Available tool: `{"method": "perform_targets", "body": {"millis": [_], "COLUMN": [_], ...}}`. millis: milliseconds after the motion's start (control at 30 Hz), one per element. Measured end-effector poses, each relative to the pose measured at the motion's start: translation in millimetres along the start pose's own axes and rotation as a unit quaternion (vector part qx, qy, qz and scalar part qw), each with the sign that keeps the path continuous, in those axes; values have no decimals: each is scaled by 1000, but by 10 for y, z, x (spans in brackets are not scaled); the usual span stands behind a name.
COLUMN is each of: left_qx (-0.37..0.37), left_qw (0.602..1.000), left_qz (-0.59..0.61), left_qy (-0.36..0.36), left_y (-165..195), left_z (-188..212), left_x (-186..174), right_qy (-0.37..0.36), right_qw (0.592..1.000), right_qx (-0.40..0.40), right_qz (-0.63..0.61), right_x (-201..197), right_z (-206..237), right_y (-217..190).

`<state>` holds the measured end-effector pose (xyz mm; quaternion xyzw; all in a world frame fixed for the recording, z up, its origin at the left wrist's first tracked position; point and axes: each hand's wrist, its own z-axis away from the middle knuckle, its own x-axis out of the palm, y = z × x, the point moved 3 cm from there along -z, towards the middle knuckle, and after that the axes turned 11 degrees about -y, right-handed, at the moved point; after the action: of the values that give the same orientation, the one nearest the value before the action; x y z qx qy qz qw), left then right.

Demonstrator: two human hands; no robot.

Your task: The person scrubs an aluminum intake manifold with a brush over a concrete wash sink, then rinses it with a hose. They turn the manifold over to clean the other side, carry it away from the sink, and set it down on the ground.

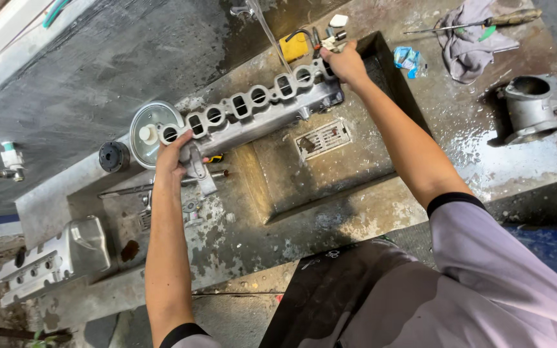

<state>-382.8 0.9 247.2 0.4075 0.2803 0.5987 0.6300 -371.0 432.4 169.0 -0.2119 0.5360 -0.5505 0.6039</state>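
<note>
A long cast-aluminium manifold (253,109) with a row of oval and round ports is held lengthwise over a shallow concrete wash basin (356,161). My left hand (174,154) grips its near-left end, and my right hand (345,63) grips its far-right end. A thin stream of water (271,35) falls from a tap onto the part near its right half. Both forearms are bare, with black cuffs and light sleeves at the bottom of the view.
A round metal lid (143,125) and black cap (113,156) lie left of the manifold. A ribbed aluminium cover (53,258) sits at lower left, a cast housing (533,106) at right, a rag (469,42) and screwdriver (485,22) at top right, a yellow item (293,46) by the tap.
</note>
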Motion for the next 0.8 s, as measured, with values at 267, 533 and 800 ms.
{"method": "perform_targets", "body": {"millis": [267,533,800], "left_qx": [-2,20,11], "left_qw": [1000,998,998], "left_qz": [-17,-33,-23], "left_qy": [14,45,63], "left_y": [109,171,197], "left_z": [166,222,312], "left_x": [-334,-567,-750], "right_qy": [-64,-202,-277], "right_qw": [996,933,898], "right_qx": [16,2,-11], "right_qz": [-61,-299,-343], "right_x": [341,606,788], "right_z": [68,18,14], "right_y": [-54,110,34]}}
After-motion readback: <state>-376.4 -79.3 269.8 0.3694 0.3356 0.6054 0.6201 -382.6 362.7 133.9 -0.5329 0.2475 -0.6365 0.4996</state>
